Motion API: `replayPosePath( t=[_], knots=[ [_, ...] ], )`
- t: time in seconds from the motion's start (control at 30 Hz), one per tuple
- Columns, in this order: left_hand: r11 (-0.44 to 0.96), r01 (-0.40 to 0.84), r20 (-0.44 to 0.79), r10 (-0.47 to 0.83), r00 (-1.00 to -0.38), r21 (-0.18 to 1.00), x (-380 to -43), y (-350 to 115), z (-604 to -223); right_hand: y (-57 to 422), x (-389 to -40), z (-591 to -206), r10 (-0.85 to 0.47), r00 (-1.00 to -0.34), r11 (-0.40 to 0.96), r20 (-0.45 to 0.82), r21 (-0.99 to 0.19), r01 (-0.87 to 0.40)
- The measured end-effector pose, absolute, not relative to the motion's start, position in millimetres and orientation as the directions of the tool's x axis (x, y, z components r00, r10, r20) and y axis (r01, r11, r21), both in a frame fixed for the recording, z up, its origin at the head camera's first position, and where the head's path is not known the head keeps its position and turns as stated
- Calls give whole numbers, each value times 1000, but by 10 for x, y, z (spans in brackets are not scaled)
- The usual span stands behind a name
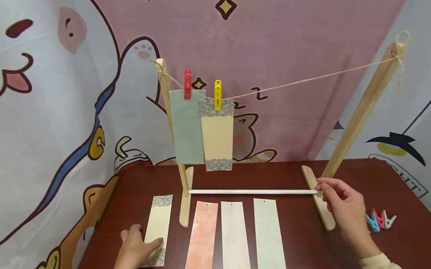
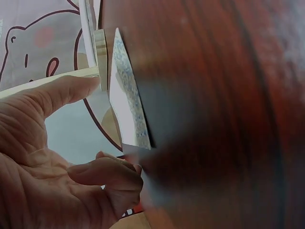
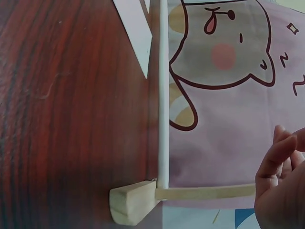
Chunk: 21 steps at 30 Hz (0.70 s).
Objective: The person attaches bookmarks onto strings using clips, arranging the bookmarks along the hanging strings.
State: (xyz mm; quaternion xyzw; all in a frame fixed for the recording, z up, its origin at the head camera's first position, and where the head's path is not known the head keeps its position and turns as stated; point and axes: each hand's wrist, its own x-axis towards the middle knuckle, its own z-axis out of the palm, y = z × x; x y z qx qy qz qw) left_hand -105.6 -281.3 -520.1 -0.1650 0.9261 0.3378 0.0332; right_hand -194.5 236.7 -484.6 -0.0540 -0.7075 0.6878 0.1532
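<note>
My left hand [image 1: 134, 249] hovers over the left edge of a cream bookmark [image 1: 156, 228] with patterned ends. In the left wrist view the thumb stands apart from the bent fingers, with the bookmark [image 2: 125, 100] beyond them. My right hand [image 1: 345, 206] is near the right foot [image 1: 326, 217] of a wooden stand, its fingers loosely bent. Nothing shows between the fingers of the right hand [image 3: 283, 176] in the right wrist view. On the stand's string [image 1: 298, 81], a red clothespin [image 1: 187, 84] holds a grey-green card [image 1: 187, 129] and a yellow clothespin [image 1: 217, 95] holds a patterned-edge card [image 1: 218, 136].
A coral bookmark [image 1: 202, 241], a whitish one [image 1: 233, 241] and a pale green one [image 1: 268, 239] lie in a row on the dark table [image 1: 304, 250]. A white rod [image 1: 251, 191] joins the stand's feet. Several small clothespins [image 1: 381, 220] lie at the right.
</note>
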Motion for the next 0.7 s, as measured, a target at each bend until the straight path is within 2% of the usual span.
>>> replayPosePath(
  t=[0.2,0.7],
  knots=[
    [724,-326,-168,-284,-944,608,-1080,-2815,-5217,2419,-1958,-4924,338,-934,59,118,-993,-104],
    [759,-303,-142,-273,-952,575,-1098,-2839,-5222,2490,-1970,-5020,363,-928,115,90,-992,-51]
  ],
)
